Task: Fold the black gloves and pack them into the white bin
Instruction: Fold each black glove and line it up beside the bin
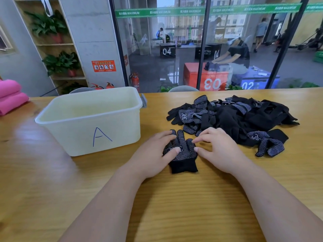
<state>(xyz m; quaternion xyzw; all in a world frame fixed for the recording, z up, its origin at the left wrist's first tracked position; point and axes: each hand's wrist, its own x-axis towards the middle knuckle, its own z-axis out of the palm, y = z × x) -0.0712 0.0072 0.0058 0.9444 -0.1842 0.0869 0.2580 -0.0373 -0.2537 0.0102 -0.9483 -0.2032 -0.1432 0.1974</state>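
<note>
Glove (183, 154), black with white grip dots, is lying flat on the wooden table (192, 198) between both hands, cuff toward the person. The left hand (153, 154) is resting spread over its left side, hiding part of it, thumb pressing the palm. The right hand (218, 149) is touching its right edge with bent fingertips; whether they are pinching is unclear. Behind, the glove pile (236, 117) is lying tangled. The white bin (87, 133) marked A is standing left, its floor partly hidden.

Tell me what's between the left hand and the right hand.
One glove, flat on the table, dotted side up; the left hand presses it, the right hand touches its edge. Head view.
</note>
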